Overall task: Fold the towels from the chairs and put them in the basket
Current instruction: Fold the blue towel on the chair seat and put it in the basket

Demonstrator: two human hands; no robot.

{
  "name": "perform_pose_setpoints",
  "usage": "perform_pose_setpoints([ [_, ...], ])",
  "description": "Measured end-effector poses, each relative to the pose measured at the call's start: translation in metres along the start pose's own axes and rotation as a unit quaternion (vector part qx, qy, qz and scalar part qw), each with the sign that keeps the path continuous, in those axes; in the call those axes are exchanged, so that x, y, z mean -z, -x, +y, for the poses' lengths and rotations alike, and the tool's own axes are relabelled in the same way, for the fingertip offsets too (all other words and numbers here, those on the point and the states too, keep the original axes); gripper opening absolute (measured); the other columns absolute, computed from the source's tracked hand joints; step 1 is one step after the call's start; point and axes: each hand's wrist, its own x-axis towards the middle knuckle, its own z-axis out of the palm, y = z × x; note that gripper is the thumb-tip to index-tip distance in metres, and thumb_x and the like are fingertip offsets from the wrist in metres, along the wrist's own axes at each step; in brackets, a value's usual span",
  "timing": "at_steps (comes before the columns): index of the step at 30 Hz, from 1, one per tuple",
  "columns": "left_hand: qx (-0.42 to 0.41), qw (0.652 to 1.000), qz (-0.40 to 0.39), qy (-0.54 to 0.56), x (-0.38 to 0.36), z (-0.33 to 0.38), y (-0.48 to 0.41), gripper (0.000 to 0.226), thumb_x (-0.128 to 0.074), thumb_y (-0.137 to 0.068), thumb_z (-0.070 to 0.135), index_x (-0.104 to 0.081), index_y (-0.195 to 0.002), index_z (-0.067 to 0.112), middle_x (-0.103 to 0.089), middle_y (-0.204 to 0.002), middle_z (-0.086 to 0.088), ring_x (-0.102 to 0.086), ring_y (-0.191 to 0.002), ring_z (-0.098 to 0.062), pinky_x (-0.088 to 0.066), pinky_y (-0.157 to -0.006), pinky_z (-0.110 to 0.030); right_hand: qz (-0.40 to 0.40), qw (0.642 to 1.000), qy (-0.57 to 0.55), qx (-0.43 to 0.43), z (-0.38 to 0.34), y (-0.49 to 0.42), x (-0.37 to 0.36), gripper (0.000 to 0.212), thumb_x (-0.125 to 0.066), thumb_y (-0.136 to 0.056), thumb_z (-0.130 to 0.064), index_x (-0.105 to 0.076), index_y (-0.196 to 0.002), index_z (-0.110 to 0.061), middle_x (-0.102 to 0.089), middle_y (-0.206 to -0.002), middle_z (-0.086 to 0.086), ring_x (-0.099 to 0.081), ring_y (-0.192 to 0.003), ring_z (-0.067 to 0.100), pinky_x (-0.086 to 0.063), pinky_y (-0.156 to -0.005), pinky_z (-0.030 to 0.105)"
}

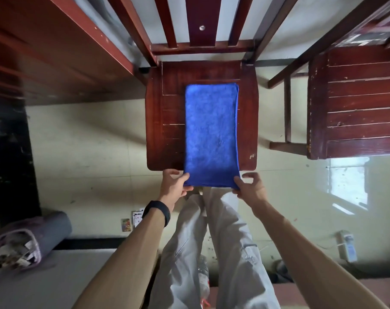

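blue towel [211, 134] on chair [156, 130] (lengthwise), 2 hands [211, 186] gripping

Left hand [175, 185], right hand [249, 186] pinching

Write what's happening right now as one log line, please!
step: folding | blue towel: on chair seat | left hand, right hand: pinching near corners | basket: unseen

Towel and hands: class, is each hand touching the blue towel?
Touching. The head view shows the left hand and right hand each pinching a near corner of the towel, which lies along the chair seat.
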Motion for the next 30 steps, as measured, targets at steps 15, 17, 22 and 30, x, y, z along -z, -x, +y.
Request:
perform_pose_setpoints([
  [15, -0.164, 0.919, -0.184, -0.308, 0.039, 0.059, -0.001, 0.025, -0.078, -0.082, 0.028, -0.074, -0.106, 0.023, -0.072, -0.088, 0.003, -0.059, -0.074, -0.003, -0.044, -0.067, -0.015, -0.104, 0.986, 0.058, 0.116, -0.052, 0.022, 0.029, 0.029, -0.071, -0.084, -0.006, -0.070, -0.104, -0.027, -0.074, -0.083, -0.007, -0.067, -0.069, 0.012, -0.047, -0.064, 0.023],
  [17, -0.230, 0.900, -0.141, -0.343, 0.034, 0.075, -0.023, 0.037, -0.071, -0.079, 0.055, -0.072, -0.087, 0.019, -0.066, -0.073, 0.002, -0.052, -0.065, -0.004, -0.039, -0.063, -0.025, -0.061, 0.980, 0.106, 0.159, -0.069, 0.002, 0.028, 0.011, -0.072, -0.090, -0.025, -0.072, -0.100, -0.029, -0.071, -0.074, -0.010, -0.066, -0.066, 0.007, -0.047, -0.067, 0.023],
  [22, -0.278, 0.923, -0.042, -0.263, 0.010, 0.116, -0.072, 0.035, -0.066, -0.091, 0.043, -0.065, -0.073, 0.014, -0.056, -0.065, 0.012, -0.048, -0.062, -0.005, -0.034, -0.061, -0.022, 0.054, 0.956, 0.165, 0.238, -0.115, -0.049, 0.013, 0.021, -0.061, -0.096, -0.041, -0.071, -0.103, -0.024, -0.059, -0.083, -0.010, -0.060, -0.084, 0.016, -0.042, -0.073, 0.015],
  [30, -0.296, 0.914, 0.084, -0.264, -0.026, 0.138, -0.126, 0.026, -0.058, -0.097, 0.038, -0.065, -0.101, 0.013, -0.062, -0.080, 0.006, -0.058, -0.078, -0.018, -0.033, -0.064, -0.020, 0.085, 0.963, 0.132, 0.218, -0.148, -0.113, -0.024, 0.033, -0.047, -0.100, -0.051, -0.060, -0.099, -0.021, -0.065, -0.088, -0.005, -0.061, -0.083, 0.020, -0.045, -0.072, 0.030],
])
